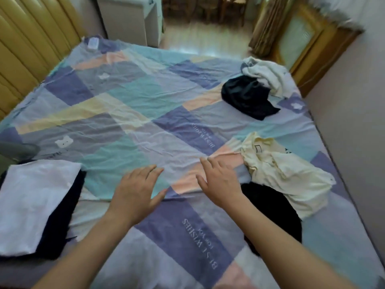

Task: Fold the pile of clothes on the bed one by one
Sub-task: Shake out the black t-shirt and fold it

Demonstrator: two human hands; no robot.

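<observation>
My left hand (138,187) and my right hand (220,180) hover over the patchwork bed sheet (129,105), fingers spread, holding nothing. Just right of my right hand lies a crumpled cream shirt (279,172), partly on top of a black garment (275,211). Farther back on the right, a dark navy garment (248,97) lies bunched against a rumpled white garment (268,75). At the near left sits a folded white piece (31,205) stacked on a folded dark piece (60,224).
Yellow curtains (31,38) hang along the left of the bed. A white cabinet (129,19) stands beyond the far edge, with a wooden cabinet (306,40) at the back right. A wall (354,113) runs close along the bed's right side.
</observation>
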